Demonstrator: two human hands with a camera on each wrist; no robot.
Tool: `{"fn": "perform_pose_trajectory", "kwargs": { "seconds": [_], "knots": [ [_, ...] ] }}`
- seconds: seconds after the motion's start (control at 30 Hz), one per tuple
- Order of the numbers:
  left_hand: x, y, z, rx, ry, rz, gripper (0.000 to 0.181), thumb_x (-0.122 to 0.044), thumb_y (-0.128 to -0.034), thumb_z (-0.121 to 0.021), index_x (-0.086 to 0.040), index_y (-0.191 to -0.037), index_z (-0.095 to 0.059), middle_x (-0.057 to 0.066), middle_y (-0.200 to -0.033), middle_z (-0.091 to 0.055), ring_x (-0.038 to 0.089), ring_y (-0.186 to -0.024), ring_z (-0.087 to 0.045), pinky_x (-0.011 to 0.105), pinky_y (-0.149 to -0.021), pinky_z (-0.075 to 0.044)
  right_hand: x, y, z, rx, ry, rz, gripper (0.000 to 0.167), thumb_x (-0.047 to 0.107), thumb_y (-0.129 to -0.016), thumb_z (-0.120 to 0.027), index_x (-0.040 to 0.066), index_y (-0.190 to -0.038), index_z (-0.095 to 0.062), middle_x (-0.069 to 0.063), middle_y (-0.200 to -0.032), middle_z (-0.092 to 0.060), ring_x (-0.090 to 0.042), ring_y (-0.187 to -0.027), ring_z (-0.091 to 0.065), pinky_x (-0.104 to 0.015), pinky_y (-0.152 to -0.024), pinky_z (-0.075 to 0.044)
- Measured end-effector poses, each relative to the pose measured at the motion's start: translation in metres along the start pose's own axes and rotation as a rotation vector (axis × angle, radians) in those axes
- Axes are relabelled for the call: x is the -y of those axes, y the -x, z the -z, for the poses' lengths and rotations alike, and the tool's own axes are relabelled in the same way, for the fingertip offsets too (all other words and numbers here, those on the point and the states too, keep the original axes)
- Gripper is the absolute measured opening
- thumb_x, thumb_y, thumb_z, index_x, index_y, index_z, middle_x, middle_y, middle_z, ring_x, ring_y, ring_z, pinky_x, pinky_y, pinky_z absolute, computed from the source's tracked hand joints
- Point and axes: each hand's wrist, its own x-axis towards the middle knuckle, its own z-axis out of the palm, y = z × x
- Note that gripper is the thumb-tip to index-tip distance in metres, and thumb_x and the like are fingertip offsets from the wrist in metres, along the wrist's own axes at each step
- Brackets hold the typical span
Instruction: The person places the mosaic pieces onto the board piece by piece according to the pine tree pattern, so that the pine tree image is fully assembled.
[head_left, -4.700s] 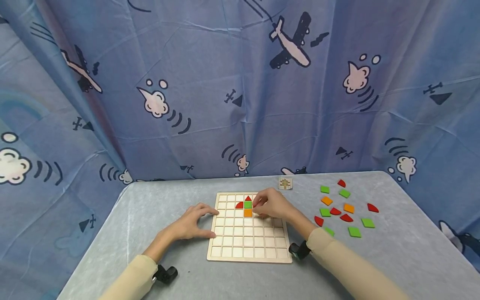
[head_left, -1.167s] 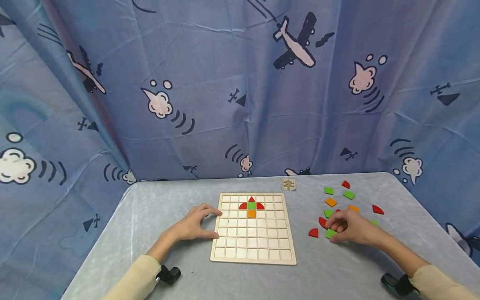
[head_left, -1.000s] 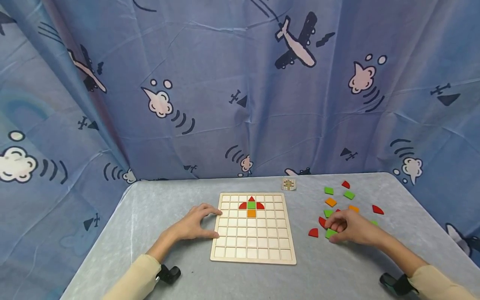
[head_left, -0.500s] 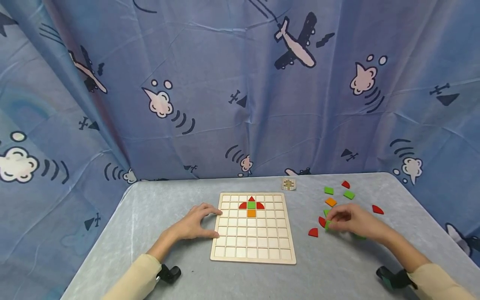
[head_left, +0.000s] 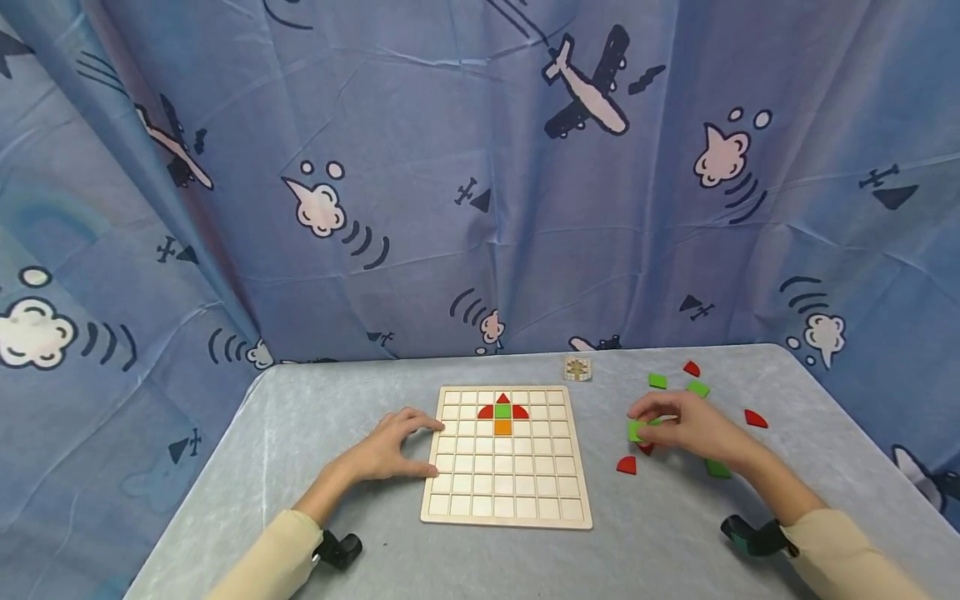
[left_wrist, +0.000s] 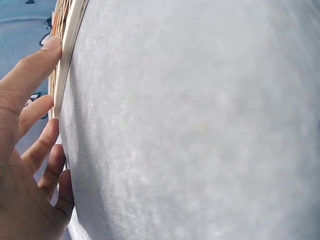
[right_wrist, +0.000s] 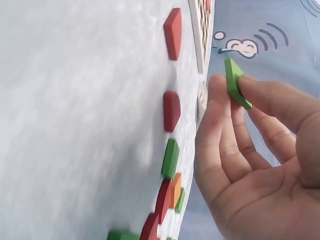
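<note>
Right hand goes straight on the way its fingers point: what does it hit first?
Likely the gridded board, right edge first. The right hand and its pinched green tile look raised, so they may pass over it.

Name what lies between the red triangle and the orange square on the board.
The head view shows one green square between the red triangle and the orange square, all in one column of the board.

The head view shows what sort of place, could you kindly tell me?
Probably an indoor tabletop workspace, curtained off: a blue airplane-print curtain hangs behind a grey-topped table, where a gridded wooden board lies.
</note>
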Motion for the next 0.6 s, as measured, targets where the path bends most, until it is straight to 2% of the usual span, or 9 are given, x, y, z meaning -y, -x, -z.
{"fn": "perform_pose_trajectory", "kwargs": {
  "seconds": [0.1, 0.3, 0.6],
  "knots": [
    [0.000, 0.000, 0.000, -0.002, -0.006, -0.002, 0.067, -0.042, -0.0797, -0.088, -0.017, -0.136, -0.063, 0.005, -0.138, -0.050, 0.032, -0.126, -0.042, 0.058, -0.103, -0.035, 0.002, -0.005, -0.003, -0.012, -0.021, -0.004, 0.030, 0.009, -0.091, -0.077, -0.002, -0.118, -0.069, -0.012, -0.110, -0.066, -0.031, -0.098, -0.064, -0.035, -0.073, -0.057],
    [0.001, 0.000, -0.001, -0.002, -0.007, -0.002, 0.066, -0.042, -0.0800, -0.087, -0.017, -0.136, -0.063, 0.005, -0.138, -0.050, 0.032, -0.126, -0.042, 0.058, -0.103, -0.034, 0.009, -0.012, -0.010, -0.060, 0.021, 0.007, 0.028, 0.019, -0.093, -0.077, 0.005, -0.117, -0.072, -0.009, -0.116, -0.066, -0.027, -0.101, -0.064, -0.034, -0.074, -0.055],
    [-0.001, 0.000, 0.000, 0.004, 0.001, -0.002, 0.066, -0.041, -0.0801, -0.088, -0.017, -0.137, -0.063, 0.006, -0.138, -0.050, 0.033, -0.127, -0.042, 0.059, -0.103, -0.035, 0.018, -0.025, -0.025, -0.024, -0.098, 0.062, 0.024, 0.014, -0.094, -0.074, 0.000, -0.113, -0.071, -0.015, -0.109, -0.067, -0.033, -0.090, -0.068, -0.042, -0.077, -0.057]
  ]
}}
